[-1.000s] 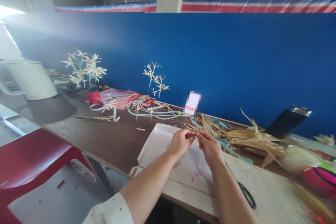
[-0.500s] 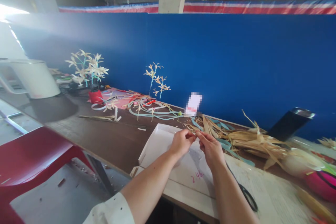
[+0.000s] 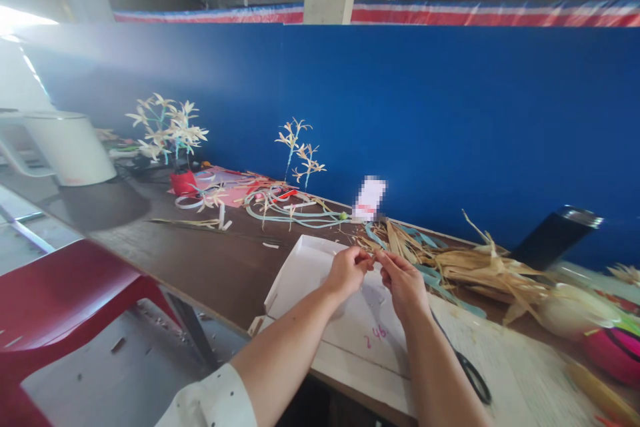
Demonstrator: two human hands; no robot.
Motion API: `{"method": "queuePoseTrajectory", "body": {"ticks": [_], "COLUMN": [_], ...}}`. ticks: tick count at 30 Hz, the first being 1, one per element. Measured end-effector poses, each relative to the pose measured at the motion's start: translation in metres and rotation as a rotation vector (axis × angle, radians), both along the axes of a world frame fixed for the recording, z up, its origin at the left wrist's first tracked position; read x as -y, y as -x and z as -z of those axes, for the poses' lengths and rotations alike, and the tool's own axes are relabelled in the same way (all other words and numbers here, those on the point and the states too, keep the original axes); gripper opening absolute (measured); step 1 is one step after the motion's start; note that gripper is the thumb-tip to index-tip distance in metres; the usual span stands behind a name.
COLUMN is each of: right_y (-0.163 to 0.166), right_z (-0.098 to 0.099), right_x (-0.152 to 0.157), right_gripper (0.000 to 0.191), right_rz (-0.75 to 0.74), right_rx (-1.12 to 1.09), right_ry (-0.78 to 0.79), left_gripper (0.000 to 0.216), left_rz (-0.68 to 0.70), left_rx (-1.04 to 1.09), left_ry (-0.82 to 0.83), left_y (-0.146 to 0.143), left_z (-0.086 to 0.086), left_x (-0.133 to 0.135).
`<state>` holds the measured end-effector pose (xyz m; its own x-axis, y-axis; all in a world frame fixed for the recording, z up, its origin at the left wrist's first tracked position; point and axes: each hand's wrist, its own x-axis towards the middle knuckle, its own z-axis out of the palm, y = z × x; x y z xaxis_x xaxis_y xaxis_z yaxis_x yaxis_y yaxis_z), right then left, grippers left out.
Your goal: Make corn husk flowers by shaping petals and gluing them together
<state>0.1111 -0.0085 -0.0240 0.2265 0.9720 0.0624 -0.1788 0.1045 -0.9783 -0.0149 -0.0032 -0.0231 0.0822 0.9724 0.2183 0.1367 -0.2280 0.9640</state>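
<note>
Above the white cardboard box lid [image 3: 295, 273], my left hand [image 3: 349, 271] and my right hand [image 3: 401, 278] meet fingertip to fingertip. Both are closed in a pinch; whatever sits between the fingers is too small to make out. Just beyond them lie dried corn husks [image 3: 480, 267] and pale blue-green strips [image 3: 425, 238]. Black-handled scissors [image 3: 473, 377] rest beside my right forearm, partly hidden by it. Handwritten pink marks show on the cardboard under my hands.
Husk flowers in a red pot [image 3: 183, 183] stand left, near a white kettle [image 3: 75, 150]. Coiled pale tubing [image 3: 270, 217] lies at the back. A dark tumbler [image 3: 555, 237] leans at the right, behind a pink item [image 3: 613, 353]. A red chair [image 3: 65, 300] is at lower left; a blue partition [image 3: 450, 113] borders the table.
Almost nothing differs. My hands stay pinched together at the same place, and the view has shifted very slightly.
</note>
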Motion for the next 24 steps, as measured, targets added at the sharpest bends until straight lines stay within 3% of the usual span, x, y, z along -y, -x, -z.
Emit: {"method": "queuePoseTrajectory", "body": {"ticks": [14,24], "right_y": [-0.0003,0.0007], "right_z": [0.0018,0.0001], "right_x": [-0.0015,0.0002], "right_gripper": [0.042,0.030], "right_rz": [0.028,0.038], "right_rx": [0.003,-0.030], "right_ry": [-0.045,-0.073], "left_gripper": [0.017,0.012], "left_rz": [0.056,0.076], "left_rx": [0.180,0.191], "left_ry": [0.117,0.130], "left_y": [-0.0041,-0.0074], "left_z": [-0.0050,-0.0031], "left_x": [0.0024,0.0043]}}
